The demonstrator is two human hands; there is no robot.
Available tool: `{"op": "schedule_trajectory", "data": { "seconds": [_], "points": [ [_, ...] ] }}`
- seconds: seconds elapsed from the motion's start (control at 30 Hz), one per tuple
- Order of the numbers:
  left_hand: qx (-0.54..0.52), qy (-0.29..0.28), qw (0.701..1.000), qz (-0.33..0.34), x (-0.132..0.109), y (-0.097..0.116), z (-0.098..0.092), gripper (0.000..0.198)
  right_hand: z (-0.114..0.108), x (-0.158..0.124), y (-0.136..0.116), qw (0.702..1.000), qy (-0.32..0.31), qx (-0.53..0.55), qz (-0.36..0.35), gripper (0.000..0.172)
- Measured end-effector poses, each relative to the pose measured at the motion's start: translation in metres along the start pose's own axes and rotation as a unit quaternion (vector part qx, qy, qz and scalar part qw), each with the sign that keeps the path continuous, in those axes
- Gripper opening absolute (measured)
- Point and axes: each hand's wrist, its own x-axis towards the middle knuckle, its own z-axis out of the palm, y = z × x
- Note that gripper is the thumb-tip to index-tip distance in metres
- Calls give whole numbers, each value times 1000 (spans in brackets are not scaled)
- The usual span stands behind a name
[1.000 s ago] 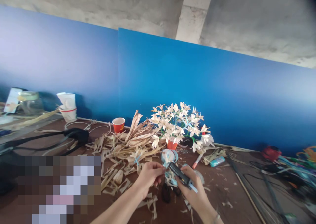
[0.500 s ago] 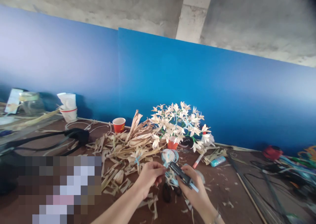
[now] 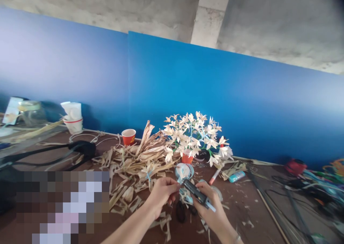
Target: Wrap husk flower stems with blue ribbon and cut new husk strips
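Observation:
My right hand is wrapped around a black hot glue gun, with a pale glue stick poking out of its rear end. The gun's front points up and left, close to the fingertips of my left hand. Those fingers are closed in a pinch on a small pale piece, partly hidden and hard to make out. Just beyond the fingertips lies a roll of tape, white and light blue. Behind it, a bunch of cream husk flowers on green and blue stems stands in a red cup.
Dried corn husks and scraps cover the table left of the flowers. A red paper cup and a white cup stand further left. A marker and a turquoise pack lie right. Cables run at far right.
Hardly anything differs. The glue gun's front has dipped slightly and shifted a little left, toward my left fingers. The whole view has moved very slightly.

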Motion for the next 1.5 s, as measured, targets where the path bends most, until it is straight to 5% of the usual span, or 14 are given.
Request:
{"op": "schedule_trajectory", "data": {
  "seconds": [1.3,1.5],
  "points": [
    [15,1,1000,3,-1,3,1,20,1,-2,-3,1000,2,7,3,11],
    [18,-11,1000,1,-1,3,-2,18,-5,-5,1,985,106,70,116,26]
  ]
}}
